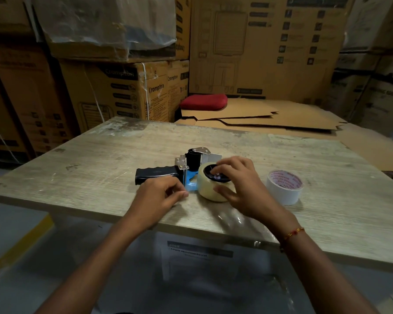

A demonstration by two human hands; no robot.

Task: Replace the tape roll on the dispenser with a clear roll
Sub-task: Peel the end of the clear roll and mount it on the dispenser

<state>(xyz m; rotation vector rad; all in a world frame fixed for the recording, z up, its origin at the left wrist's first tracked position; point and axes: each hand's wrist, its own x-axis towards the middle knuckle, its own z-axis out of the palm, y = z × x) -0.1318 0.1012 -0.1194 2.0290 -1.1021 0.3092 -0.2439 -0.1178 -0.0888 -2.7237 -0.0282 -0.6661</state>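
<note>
Stacked along the top of the frame, printed cardboard cartons [123, 87] rise behind a worn wooden table [77, 177] that fills the middle, with flattened cardboard sheets [270, 118] and a red cushion [203, 102] at upper centre. At the table's centre lies a tape dispenser [168, 172], black handle pointing left, with the clear roll [210, 190] seated on its hub. The right hand [243, 186] curls its fingers over that roll, thumb against its near side, while the left hand [159, 196] pinches thumb to fingertips just left of it, though what it pinches cannot be told; a white roll [284, 189] stands apart at right.
</note>
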